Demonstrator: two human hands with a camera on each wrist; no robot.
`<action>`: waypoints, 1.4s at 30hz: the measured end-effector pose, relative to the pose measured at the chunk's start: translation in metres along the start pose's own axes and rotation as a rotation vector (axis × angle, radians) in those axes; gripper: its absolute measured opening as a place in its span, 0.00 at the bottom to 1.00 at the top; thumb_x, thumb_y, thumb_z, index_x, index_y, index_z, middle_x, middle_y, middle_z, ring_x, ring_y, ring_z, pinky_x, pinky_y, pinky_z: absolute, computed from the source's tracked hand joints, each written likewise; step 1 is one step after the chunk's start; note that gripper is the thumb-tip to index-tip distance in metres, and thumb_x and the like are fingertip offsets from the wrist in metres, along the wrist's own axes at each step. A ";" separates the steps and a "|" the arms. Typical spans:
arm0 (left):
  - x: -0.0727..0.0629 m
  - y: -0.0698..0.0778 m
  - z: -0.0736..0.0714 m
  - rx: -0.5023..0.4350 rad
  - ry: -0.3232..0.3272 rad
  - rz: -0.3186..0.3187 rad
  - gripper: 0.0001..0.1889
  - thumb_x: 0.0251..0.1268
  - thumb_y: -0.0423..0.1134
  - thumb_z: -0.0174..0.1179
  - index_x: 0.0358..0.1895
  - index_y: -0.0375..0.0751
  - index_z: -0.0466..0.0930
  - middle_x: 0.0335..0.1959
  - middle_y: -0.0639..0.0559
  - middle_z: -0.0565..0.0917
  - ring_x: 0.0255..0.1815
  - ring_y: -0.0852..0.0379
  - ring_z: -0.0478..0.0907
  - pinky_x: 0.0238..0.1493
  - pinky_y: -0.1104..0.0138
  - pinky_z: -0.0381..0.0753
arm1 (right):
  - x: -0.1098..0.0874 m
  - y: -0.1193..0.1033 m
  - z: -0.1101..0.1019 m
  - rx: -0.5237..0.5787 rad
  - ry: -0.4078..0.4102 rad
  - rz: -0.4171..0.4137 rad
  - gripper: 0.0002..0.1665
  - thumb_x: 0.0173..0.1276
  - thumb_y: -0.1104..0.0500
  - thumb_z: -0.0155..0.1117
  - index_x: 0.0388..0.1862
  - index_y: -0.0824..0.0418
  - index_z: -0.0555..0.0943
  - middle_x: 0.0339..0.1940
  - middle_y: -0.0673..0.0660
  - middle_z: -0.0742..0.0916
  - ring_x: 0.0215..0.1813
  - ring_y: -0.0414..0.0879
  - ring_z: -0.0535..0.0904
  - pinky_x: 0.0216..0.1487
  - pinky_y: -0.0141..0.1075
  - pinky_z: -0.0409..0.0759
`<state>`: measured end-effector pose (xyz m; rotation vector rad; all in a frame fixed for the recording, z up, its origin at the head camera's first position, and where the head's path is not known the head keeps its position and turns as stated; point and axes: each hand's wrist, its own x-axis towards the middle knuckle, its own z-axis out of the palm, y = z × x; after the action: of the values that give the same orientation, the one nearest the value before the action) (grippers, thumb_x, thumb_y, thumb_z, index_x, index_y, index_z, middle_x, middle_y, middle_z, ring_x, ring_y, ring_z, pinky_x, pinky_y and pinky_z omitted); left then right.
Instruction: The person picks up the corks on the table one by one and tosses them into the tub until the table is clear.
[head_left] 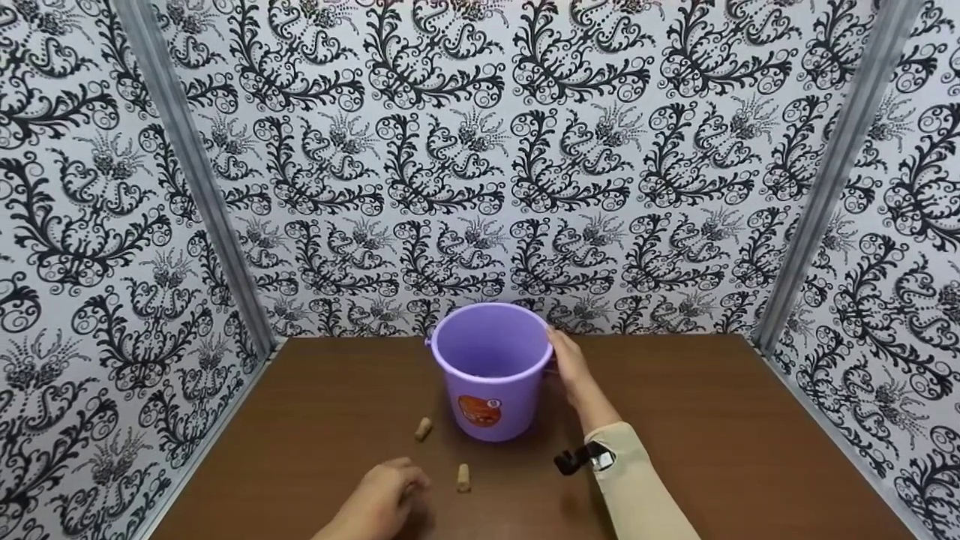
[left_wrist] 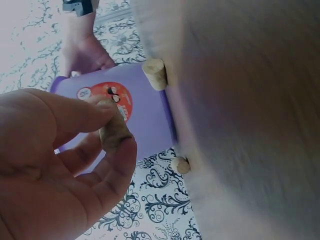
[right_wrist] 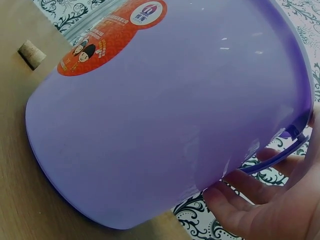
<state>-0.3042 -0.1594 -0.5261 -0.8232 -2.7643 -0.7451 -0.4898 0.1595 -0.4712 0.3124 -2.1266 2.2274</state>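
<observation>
A purple bucket (head_left: 495, 405) with an orange label stands upright on the brown table. At its right side my right hand (head_left: 570, 364) holds it close to the rim, and the right wrist view has the curled fingers against the wall by the purple handle (right_wrist: 277, 159). My left hand (head_left: 379, 495) is low over the table, left of the bucket. Between its thumb and fingers it pinches a cork (left_wrist: 115, 132), which the head view hides. Two more corks lie on the table: one (head_left: 424, 429) left of the bucket, another (head_left: 463, 478) in front of it.
Walls (head_left: 480, 172) with a black-and-white scroll pattern enclose the table (head_left: 690, 420) at the back and both sides. Grey strips (head_left: 195, 172) run down the wall corners. A black wrist mount (head_left: 583, 457) sits on the right sleeve.
</observation>
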 end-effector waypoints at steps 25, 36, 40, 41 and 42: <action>0.019 0.015 -0.015 0.010 0.323 -0.050 0.14 0.58 0.18 0.69 0.41 0.40 0.90 0.40 0.55 0.87 0.42 0.54 0.88 0.44 0.66 0.90 | 0.030 0.039 -0.007 -0.007 0.057 -0.029 0.29 0.88 0.52 0.44 0.64 0.76 0.77 0.56 0.73 0.85 0.59 0.59 0.80 0.58 0.36 0.75; 0.036 0.011 -0.018 0.024 0.411 -0.014 0.20 0.50 0.12 0.64 0.40 0.38 0.91 0.38 0.53 0.89 0.37 0.59 0.86 0.38 0.68 0.88 | 0.028 0.038 -0.005 -0.005 0.080 -0.029 0.29 0.88 0.50 0.46 0.63 0.74 0.79 0.57 0.74 0.84 0.60 0.61 0.79 0.59 0.38 0.75; 0.045 0.015 -0.019 0.013 0.478 0.044 0.19 0.48 0.12 0.64 0.37 0.37 0.90 0.35 0.52 0.89 0.36 0.59 0.86 0.38 0.68 0.89 | 0.027 0.038 -0.005 -0.023 0.075 -0.031 0.29 0.87 0.50 0.46 0.63 0.74 0.79 0.57 0.75 0.83 0.60 0.62 0.80 0.60 0.39 0.76; 0.047 0.017 -0.019 0.014 0.487 0.055 0.19 0.47 0.11 0.64 0.37 0.37 0.90 0.35 0.53 0.88 0.35 0.59 0.86 0.38 0.68 0.89 | 0.027 0.038 -0.005 -0.021 0.076 -0.029 0.29 0.87 0.50 0.46 0.63 0.74 0.79 0.58 0.75 0.84 0.61 0.63 0.79 0.61 0.40 0.75; 0.050 0.018 -0.020 0.022 0.494 0.064 0.20 0.46 0.11 0.64 0.36 0.38 0.90 0.34 0.53 0.88 0.35 0.58 0.86 0.39 0.67 0.89 | 0.027 0.037 -0.005 -0.023 0.077 -0.029 0.29 0.87 0.50 0.46 0.63 0.73 0.79 0.58 0.75 0.84 0.62 0.63 0.79 0.62 0.40 0.74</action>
<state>-0.3357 -0.1324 -0.4870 -0.6170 -2.2932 -0.7798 -0.5237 0.1595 -0.5032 0.2504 -2.0940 2.1612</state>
